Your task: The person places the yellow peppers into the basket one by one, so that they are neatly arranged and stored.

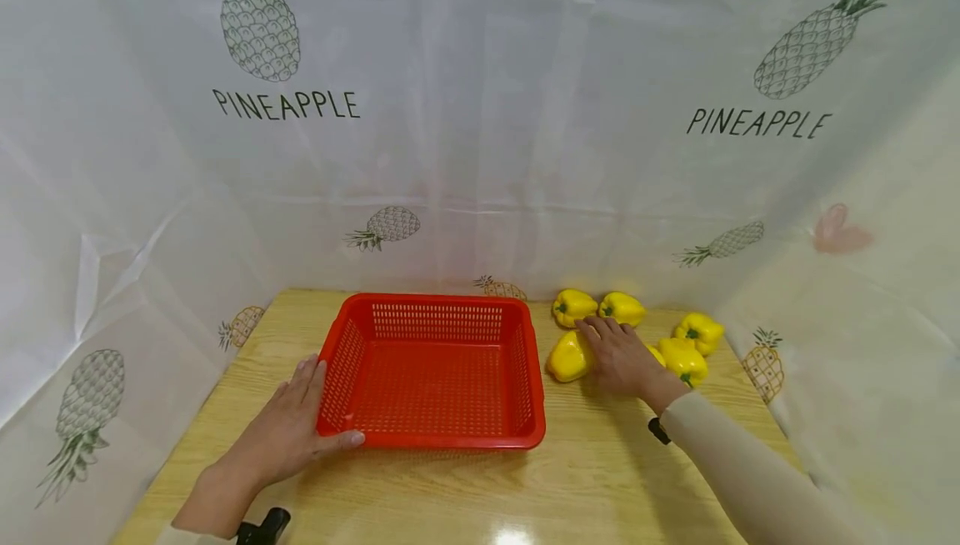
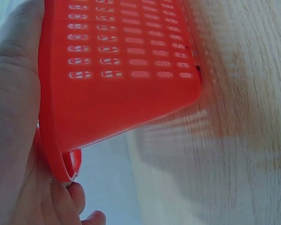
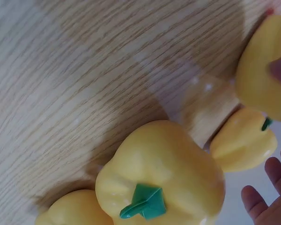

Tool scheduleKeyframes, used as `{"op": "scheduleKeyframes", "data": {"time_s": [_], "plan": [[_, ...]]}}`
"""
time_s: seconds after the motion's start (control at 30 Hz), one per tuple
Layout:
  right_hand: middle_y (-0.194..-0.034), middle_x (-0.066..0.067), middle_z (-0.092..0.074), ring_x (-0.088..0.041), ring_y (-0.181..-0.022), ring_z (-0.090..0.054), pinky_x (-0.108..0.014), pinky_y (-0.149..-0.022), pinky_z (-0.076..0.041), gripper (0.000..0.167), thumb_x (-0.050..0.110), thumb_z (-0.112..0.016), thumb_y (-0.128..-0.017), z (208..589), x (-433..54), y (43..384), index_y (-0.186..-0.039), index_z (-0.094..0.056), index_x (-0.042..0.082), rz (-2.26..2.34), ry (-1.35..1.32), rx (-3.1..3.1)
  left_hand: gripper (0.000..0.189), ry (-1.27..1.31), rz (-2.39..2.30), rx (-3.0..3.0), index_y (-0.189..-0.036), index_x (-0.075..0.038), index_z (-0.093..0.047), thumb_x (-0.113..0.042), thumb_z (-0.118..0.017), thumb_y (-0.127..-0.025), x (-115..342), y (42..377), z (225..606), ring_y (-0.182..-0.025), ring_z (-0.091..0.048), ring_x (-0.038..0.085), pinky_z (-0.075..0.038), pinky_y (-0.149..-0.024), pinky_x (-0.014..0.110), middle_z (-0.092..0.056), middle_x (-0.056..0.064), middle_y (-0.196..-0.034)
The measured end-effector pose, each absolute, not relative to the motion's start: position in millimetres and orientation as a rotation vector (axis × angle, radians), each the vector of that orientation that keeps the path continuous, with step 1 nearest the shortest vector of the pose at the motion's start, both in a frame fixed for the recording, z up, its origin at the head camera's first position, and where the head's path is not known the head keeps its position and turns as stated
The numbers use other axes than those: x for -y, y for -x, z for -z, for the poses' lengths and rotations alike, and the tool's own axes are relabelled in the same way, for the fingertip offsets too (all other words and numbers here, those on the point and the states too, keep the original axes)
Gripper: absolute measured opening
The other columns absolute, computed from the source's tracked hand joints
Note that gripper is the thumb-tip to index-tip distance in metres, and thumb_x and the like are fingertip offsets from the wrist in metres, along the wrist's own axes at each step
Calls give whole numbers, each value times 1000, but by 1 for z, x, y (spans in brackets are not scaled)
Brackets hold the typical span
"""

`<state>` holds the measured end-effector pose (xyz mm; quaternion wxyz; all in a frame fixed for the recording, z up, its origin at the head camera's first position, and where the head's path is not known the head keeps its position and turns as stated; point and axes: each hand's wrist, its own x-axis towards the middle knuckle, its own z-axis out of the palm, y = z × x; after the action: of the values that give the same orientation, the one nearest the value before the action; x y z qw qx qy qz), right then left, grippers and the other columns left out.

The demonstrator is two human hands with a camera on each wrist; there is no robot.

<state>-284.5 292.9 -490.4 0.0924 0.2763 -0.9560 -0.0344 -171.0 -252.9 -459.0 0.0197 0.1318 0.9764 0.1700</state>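
A red plastic basket (image 1: 431, 441) with slotted walls stands at the middle of the table. My left hand (image 1: 288, 420) holds its near left corner, thumb along the front rim and fingers against the left side. In the left wrist view the hand lies along the basket's rim (image 2: 47, 93). My right hand (image 1: 618, 357) reaches over a yellow bell pepper (image 1: 567, 357), fingers extended and spread. In the right wrist view the thumb overlaps that pepper (image 3: 257, 65), while the fingers (image 3: 277, 173) stand apart from it.
Two yellow peppers (image 1: 574, 307) lie behind the right hand. More peppers (image 1: 681, 360) sit beside the right wrist, one with its green stem showing (image 3: 147, 201). A white curtain (image 1: 465, 112) printed with pineapples hangs behind the wooden table (image 1: 420, 503) and along its sides.
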Motion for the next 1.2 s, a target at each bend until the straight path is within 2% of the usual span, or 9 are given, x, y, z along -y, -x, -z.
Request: {"op": "scheduleKeyframes", "data": {"time_s": [0.07,0.2,0.37,0.57,0.7,0.83,0.9,1.2], "plan": [[-154,-24,-45,-46,-137,-49,-67,-111,-44,95,41,-85,-86,490,-290,282,-158,-37,1,87,-761,2884,134,-418,-521,-3036,-162,15,-19,-83,-65,-83,253,170,459,-156,-20,56,-22,-122,75,-18,36,-170],[-152,-25,-48,-46,-137,-49,-67,-109,-44,99,57,-79,-85,491,-282,275,-155,-40,-2,55,-640,2889,133,-428,-508,-3050,-161,15,-19,-82,-66,-83,252,170,459,-156,-21,56,-23,-121,75,-19,36,-169],[-132,-24,-55,-43,-120,-55,-59,-95,-48,100,72,-79,-79,498,-266,269,-137,-50,-5,25,-516,2777,134,-432,-503,-3066,-161,15,-19,-83,-66,-83,250,170,458,-155,-22,55,-25,-121,74,-20,36,-169],[-110,-22,-55,-39,-99,-52,-48,-79,-44,104,84,-74,-75,511,-251,269,-122,-50,-6,83,-403,2768,132,-429,-509,-3076,-162,14,-19,-80,-69,-83,249,170,459,-155,-22,55,-26,-121,74,-21,36,-169],[-106,-22,-54,-39,-96,-51,-48,-77,-43,98,81,-73,-78,512,-252,268,-118,-51,-6,104,-382,2794,133,-432,-533,-3062,-162,14,-19,-81,-67,-83,245,170,459,-156,-21,55,-25,-122,73,-19,35,-170],[-117,-24,-55,-41,-106,-52,-54,-83,-44,90,65,-79,-81,510,-256,267,-125,-49,-7,42,-438,2806,133,-444,-540,-3062,-162,14,-19,-85,-64,-84,243,169,458,-156,-21,54,-27,-121,73,-19,35,-170],[-124,-25,-54,-43,-113,-52,-57,-86,-45,91,60,-83,-79,510,-257,267,-131,-48,-6,19,-472,2806,134,-449,-539,-3055,-162,14,-20,-85,-63,-83,242,168,457,-156,-22,54,-27,-121,73,-20,35,-170],[-124,-26,-56,-43,-112,-55,-57,-85,-46,90,60,-80,-81,504,-259,273,-132,-48,-6,17,-495,2831,136,-486,-549,-2992,-163,13,-18,-82,-70,-80,251,176,455,-156,-20,56,-19,-122,76,-14,34,-171]]}}
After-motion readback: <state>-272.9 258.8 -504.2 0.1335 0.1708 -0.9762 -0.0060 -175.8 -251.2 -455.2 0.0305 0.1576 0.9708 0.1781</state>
